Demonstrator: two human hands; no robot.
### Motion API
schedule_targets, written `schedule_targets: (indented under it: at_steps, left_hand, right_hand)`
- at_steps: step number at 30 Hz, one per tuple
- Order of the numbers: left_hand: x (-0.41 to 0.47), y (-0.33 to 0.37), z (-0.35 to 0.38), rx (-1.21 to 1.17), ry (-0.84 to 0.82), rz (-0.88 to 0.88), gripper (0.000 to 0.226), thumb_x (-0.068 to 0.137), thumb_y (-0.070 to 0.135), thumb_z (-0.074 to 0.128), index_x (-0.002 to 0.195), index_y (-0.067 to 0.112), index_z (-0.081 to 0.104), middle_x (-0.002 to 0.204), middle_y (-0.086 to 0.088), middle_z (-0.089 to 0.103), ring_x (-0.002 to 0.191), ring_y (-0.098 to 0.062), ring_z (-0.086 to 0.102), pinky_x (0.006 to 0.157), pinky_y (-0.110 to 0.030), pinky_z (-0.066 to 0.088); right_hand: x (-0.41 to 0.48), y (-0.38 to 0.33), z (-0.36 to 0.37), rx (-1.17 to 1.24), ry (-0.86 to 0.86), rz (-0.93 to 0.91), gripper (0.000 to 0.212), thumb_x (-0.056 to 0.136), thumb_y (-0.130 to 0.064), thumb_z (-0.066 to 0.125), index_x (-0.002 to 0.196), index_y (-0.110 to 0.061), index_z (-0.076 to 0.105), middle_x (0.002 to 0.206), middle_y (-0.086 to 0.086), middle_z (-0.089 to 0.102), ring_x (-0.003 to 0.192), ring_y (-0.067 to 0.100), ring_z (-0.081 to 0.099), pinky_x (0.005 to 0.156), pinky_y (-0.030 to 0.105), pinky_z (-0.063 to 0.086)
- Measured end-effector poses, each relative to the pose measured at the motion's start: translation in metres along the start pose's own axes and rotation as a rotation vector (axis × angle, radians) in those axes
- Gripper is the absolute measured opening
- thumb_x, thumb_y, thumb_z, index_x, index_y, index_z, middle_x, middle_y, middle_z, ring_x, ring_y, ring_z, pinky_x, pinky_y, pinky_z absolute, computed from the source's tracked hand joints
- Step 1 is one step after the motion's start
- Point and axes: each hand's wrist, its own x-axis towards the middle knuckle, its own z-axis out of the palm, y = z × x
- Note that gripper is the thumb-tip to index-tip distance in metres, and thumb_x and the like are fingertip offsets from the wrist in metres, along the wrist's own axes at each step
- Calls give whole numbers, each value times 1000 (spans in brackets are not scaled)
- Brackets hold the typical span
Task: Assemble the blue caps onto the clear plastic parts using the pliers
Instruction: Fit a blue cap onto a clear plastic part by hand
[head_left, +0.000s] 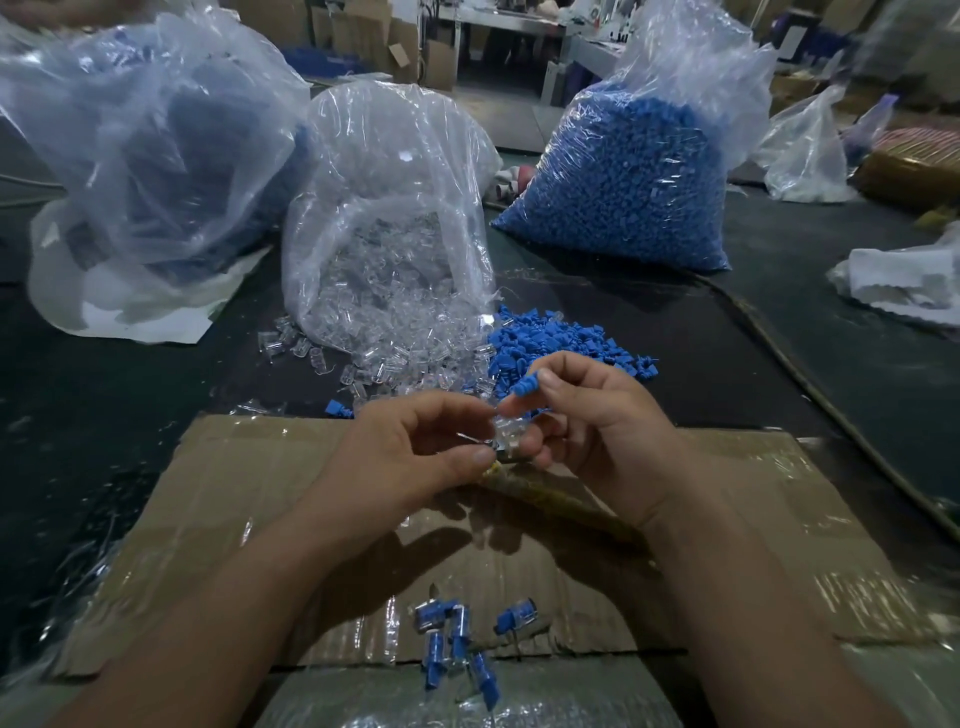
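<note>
On the dark desk (779, 364), a bag of clear parts (389, 208) stands at twelve o'clock and a bag of blue caps (634, 182) at one. The cardboard sheet (753, 519) spreads wide beneath both hands. The left hand (410, 452) has its grip narrow, pinching a clear plastic part (503, 435). The right hand (602, 431) pinches a blue cap (523, 387) just at one o'clock of that part. The cap's long axis slants down toward the part. Assembled pieces (457, 639) lie at six o'clock.

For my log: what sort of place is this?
Likely a factory assembly workshop: a bulk bag of blue caps, an open bag of clear plastic parts spilling onto the table, assembled pieces on cardboard.
</note>
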Motion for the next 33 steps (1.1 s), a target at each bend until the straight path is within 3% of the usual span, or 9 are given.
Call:
schedule_targets:
  at_steps: [5, 9, 16, 20, 24, 27, 30, 33]
  left_hand:
    - [-2, 1, 1, -120, -102, -11, 26, 59, 18, 71, 84, 13, 73, 81, -9, 72, 72, -19, 69, 63, -26, 56]
    - [1, 1, 2, -261, -54, -19, 29, 55, 12, 72, 83, 7, 67, 69, -11, 71, 60, -19, 68, 51, -22, 53]
    - [5, 1, -1, -408, -14, -85, 26, 50, 9, 72, 75, 11, 68, 69, -12, 69, 53, -22, 67, 43, -22, 51]
    - [7, -2, -4, -363, 27, -91, 26, 54, 3, 70, 78, 11, 67, 69, -7, 68, 56, -23, 67, 46, -23, 52]
    - [8, -4, -3, -266, 65, -30, 21, 56, 6, 69, 70, 22, 71, 69, -2, 65, 61, -17, 66, 54, -21, 52]
    - [7, -5, -3, -236, 118, 0, 21, 54, 5, 69, 70, 19, 70, 64, 0, 65, 57, -13, 64, 51, -20, 51]
    - [7, -4, -3, -247, 149, -10, 22, 54, 4, 70, 71, 18, 72, 71, -6, 69, 63, -19, 66, 56, -28, 56]
    - [8, -3, -2, -206, 188, 21, 22, 53, 5, 69, 69, 20, 74, 68, -4, 70, 63, -15, 66, 58, -24, 56]
  right_hand:
    - [2, 5, 3, 13, -25, -1, 12, 72, -16, 57, 79, -8, 51, 69, 7, 68, 46, 12, 58, 42, 19, 47]
    - [1, 7, 3, -41, -38, -47, 13, 73, -18, 57, 79, -8, 51, 67, 4, 67, 50, 12, 60, 45, 19, 48]
    - [-2, 10, 6, -230, -35, -141, 9, 73, -24, 57, 78, -16, 57, 82, 9, 68, 66, 16, 65, 62, 26, 55]
    - [-4, 10, 10, -317, -36, -168, 7, 76, -22, 56, 80, -15, 56, 88, 13, 67, 74, 16, 65, 69, 28, 54]
    - [-2, 10, 10, -359, -1, -162, 9, 87, -9, 53, 80, -14, 56, 97, 26, 64, 82, 28, 62, 80, 41, 53]
    - [-3, 10, 11, -403, -2, -157, 15, 89, -6, 51, 80, -16, 56, 98, 24, 63, 79, 20, 64, 74, 30, 54]
    - [-2, 10, 10, -420, 29, -172, 17, 90, -6, 51, 79, -18, 57, 98, 25, 63, 81, 23, 64, 76, 32, 54]
    - [-1, 11, 11, -433, 46, -181, 16, 89, -5, 52, 79, -16, 57, 90, 17, 67, 77, 17, 64, 74, 28, 55]
